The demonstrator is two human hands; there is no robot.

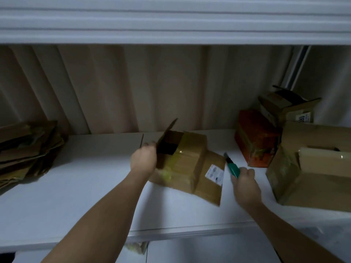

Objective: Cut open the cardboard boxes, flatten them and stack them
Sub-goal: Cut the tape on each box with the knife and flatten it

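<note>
The left hand [143, 160] is gripping the light, stiff cardboard box [190, 166] by its open flap edge, while the right hand [246, 182] is clutching the green cutter [232, 167].

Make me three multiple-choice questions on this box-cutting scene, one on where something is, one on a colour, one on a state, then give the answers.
1. Where is the stack of flattened cardboard?
A. at the table's left end
B. under the table
C. on the orange box

2. What colour is the handle of the cutter?
A. red
B. green
C. yellow

3. What is the left hand doing?
A. resting flat on the table
B. gripping the cutter
C. gripping the open flap of the taped box

Answers:
1 A, the pile lies on the white table at far left.
2 B, a green handle sticks out of the right hand.
3 C, its fingers curl round the flap's edge.
</note>
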